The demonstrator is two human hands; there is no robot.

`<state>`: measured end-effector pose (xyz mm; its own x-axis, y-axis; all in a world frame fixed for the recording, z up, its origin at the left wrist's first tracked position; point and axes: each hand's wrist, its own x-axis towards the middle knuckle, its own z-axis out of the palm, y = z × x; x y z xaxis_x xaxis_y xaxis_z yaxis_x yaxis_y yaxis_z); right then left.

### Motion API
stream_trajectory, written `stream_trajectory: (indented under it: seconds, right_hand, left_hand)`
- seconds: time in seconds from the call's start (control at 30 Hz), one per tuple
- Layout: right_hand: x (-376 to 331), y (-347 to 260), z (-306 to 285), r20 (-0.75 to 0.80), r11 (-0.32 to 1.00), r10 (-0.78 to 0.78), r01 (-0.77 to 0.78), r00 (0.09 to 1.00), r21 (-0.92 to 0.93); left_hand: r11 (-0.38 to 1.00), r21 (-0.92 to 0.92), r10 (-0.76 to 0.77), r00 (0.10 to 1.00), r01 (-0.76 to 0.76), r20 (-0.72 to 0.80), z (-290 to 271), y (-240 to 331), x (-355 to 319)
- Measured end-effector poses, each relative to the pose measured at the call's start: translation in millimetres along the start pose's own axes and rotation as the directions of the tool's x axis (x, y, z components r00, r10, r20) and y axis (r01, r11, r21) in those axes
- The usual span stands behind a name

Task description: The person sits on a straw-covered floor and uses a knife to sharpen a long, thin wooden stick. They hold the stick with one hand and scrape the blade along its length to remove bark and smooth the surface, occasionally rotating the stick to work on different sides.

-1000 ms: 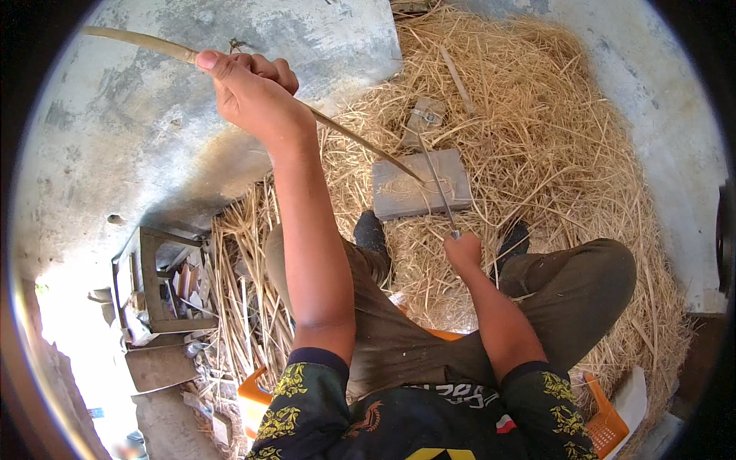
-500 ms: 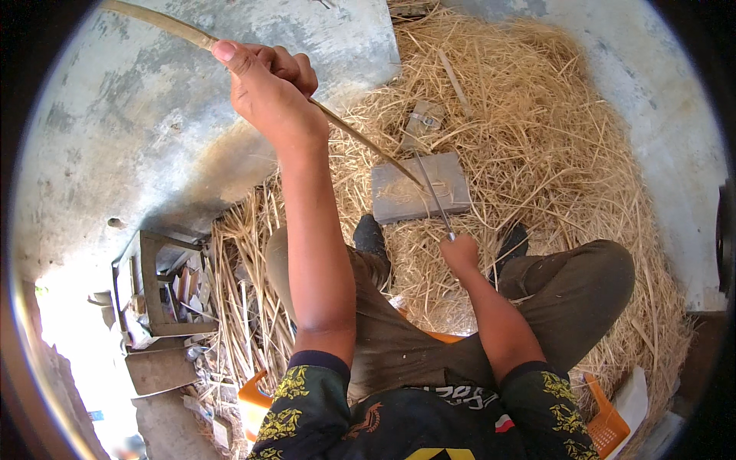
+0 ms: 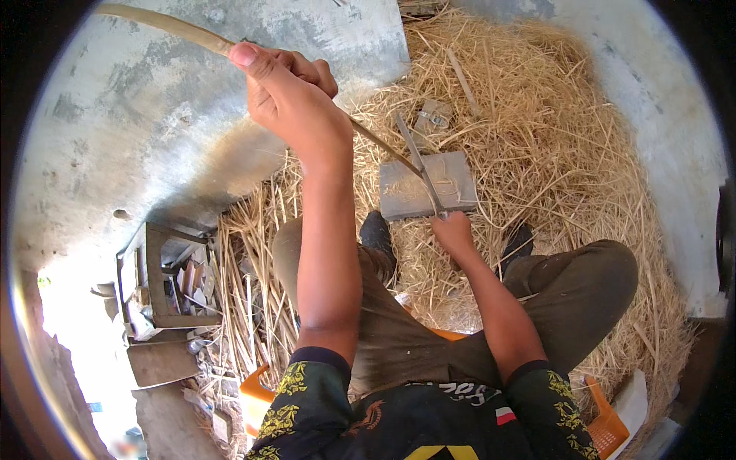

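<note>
My left hand (image 3: 295, 100) is raised at the upper left, its fingers closed around a long, thin bamboo strip (image 3: 170, 25). From my fist the strip slopes down to the right, its lower end meeting a knife blade (image 3: 410, 142) above a flat grey block (image 3: 395, 201). Wrapped around the knife's handle, my right hand (image 3: 454, 234) is just below the block's near edge. The blade points up and away, crossing over the block. Whether the strip's tip touches the block cannot be told. Loose shavings lie on the block's top.
Straw-like shavings (image 3: 544, 138) cover the floor around the block and my feet. A smaller object (image 3: 432, 115) lies beyond the block. On the left stand bundled strips (image 3: 253, 268) and a wooden-framed box (image 3: 153, 284) holding scraps. An orange chair (image 3: 606, 422) is beneath me; walls rise on both sides.
My right hand has moved slightly forward and left, and the knife has turned to show more of its flat side. My left hand has shifted a little right and down with the strip.
</note>
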<state>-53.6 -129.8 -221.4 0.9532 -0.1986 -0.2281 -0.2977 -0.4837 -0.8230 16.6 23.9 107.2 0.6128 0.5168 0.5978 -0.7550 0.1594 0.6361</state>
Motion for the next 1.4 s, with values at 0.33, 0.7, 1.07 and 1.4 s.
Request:
stream_trajectory:
  seconds: [0.33,0.7,1.07,1.4]
  right_hand:
    - [-30.7,-98.4,-23.7,0.044,0.987,-0.12,0.115,0.992,0.109]
    - [-55.1,-130.2,-42.1,0.117,0.992,-0.12,0.123,0.986,-0.018]
    - [-35.5,-86.3,-40.2,0.055,0.993,-0.016,0.022,0.998,-0.116]
    - [-63.2,-135.9,-44.0,0.063,0.984,-0.158,0.152,0.985,0.095]
  left_hand:
    - [0.999,0.011,0.047,0.999,-0.047,-0.018,6.0,3.0,-11.7]
    - [0.999,-0.036,0.005,0.995,-0.009,-0.1,-22.0,12.8,-18.3]
    - [0.997,-0.075,0.031,0.998,-0.035,-0.063,-14.7,14.2,-27.1]
    - [1.0,-0.024,0.013,0.998,-0.014,-0.059,-7.6,16.3,-36.2]
